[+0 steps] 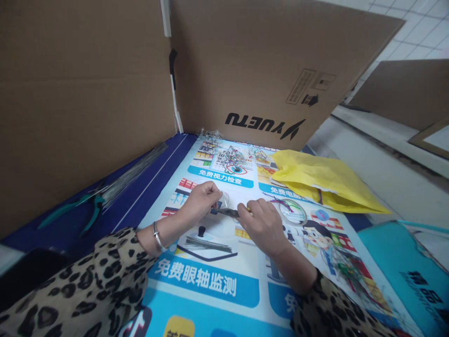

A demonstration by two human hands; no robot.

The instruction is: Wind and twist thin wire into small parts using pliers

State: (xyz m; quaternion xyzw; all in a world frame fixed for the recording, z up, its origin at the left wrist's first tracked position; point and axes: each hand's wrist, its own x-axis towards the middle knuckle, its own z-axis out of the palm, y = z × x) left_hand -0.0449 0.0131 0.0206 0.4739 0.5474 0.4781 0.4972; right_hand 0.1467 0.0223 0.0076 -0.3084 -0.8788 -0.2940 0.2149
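My left hand (202, 202), with a metal bangle at the wrist, is closed in a pinch on a thin wire. A clear, pale loop of the wire (226, 200) curves out beside its fingertips. My right hand (263, 227) is wrapped round a pair of pliers (228, 212); a bit of yellow handle shows. The dark jaws point left and meet the wire close to my left fingers; whether they grip it I cannot tell. Below the hands lies a small bundle of straight grey wires (210, 244). Right of my right hand is a wire coil (293, 211) with coloured strands.
Teal-handled pliers (94, 213) and a long bundle of straight wires (135, 172) lie at left. Tangled wire pieces (229, 157) sit at the back, more at right (351, 271). A yellow bag (315, 178) and a turquoise bag (393, 262) lie right. Cardboard walls (266, 61) stand behind.
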